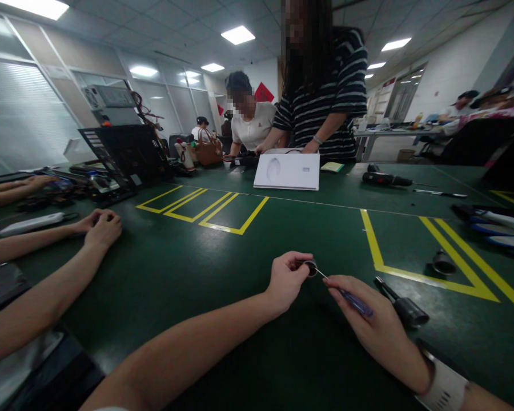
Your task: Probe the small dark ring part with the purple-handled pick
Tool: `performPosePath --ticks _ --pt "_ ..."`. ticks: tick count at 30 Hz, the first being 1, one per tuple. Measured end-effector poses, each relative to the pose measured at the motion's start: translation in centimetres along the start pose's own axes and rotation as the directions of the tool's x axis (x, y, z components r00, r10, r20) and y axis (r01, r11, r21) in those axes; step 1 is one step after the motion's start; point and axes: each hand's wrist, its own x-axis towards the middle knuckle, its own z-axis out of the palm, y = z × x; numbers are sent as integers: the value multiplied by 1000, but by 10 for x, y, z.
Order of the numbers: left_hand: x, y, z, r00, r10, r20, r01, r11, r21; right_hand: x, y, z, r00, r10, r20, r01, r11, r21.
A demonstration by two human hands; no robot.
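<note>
My left hand (286, 279) pinches a small dark round metal part (310, 267) just above the green table (248, 251). My right hand (374, 322) grips a thin screwdriver with a blue handle (354, 301); its metal tip touches the round part. A watch sits on my right wrist (443, 385). Both hands are near the table's front edge, close together.
A black tool (405, 308) lies right of my right hand, and a small dark ring (443, 262) sits on the yellow floor-tape lines. Another person's clasped hands (100, 225) rest at left. A white box (288, 170), a power screwdriver (385, 179) and two people are across the table.
</note>
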Motion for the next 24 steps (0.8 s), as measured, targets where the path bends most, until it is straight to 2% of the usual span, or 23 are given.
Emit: performPosePath --ticks 3,6,10,12,14,18,21,23,24 --pt "1 -1 0 1000 1 8 -1 1000 22 -1 -1 -1 1000 3 -2 -3 1000 23" --pt "6 -5 -3 1000 16 -10 -16 998 65 -1 -3 -2 998 -11 -54 13 999 41" --pt "20 -13 -18 990 129 -65 -109 961 255 2 -3 -2 999 -7 -38 9 999 40" --pt "28 -15 -27 981 184 -69 -139 900 414 4 -3 -1 1000 1 -5 0 999 36" --pt "34 -13 -34 981 188 -46 -132 826 548 5 -2 0 999 17 29 -18 999 34" --pt "39 3 -42 984 163 72 -154 570 807 6 4 2 992 69 104 -74 997 38" --pt "41 16 -48 979 154 132 -182 378 908 6 10 4 981 113 157 -122 992 43" --pt "44 21 -52 970 191 148 -205 325 923 7 11 4 973 153 175 -164 985 55" --pt "45 21 -54 963 219 156 -223 328 918 8 10 3 970 174 170 -188 980 66"
